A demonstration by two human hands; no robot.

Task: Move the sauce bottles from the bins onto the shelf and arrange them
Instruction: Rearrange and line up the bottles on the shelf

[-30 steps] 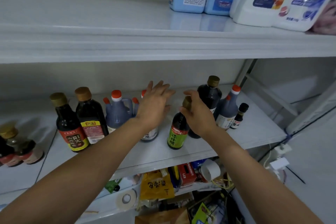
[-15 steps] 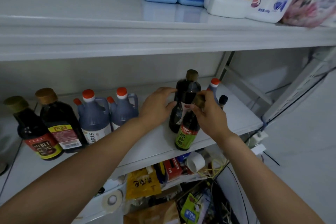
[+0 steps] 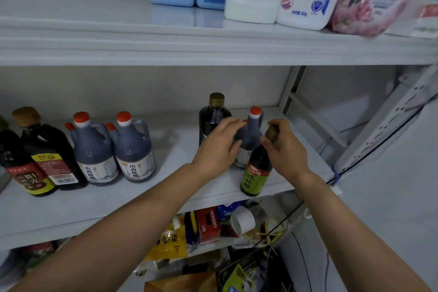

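Right hand pinching green-label bottle neck, left hand fingers extended, touching jug

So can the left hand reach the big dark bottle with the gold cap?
Probably yes. The left hand sits right in front of the dark bottle, with nothing between them. The red-capped jug stands just to the bottle's right, not in the way.

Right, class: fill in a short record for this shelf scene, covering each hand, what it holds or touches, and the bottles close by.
right hand: grips green bottle by its neck
left hand: fingers touch jug
green bottle: at front edge of shelf
behind left hand: dark bottle, gold cap
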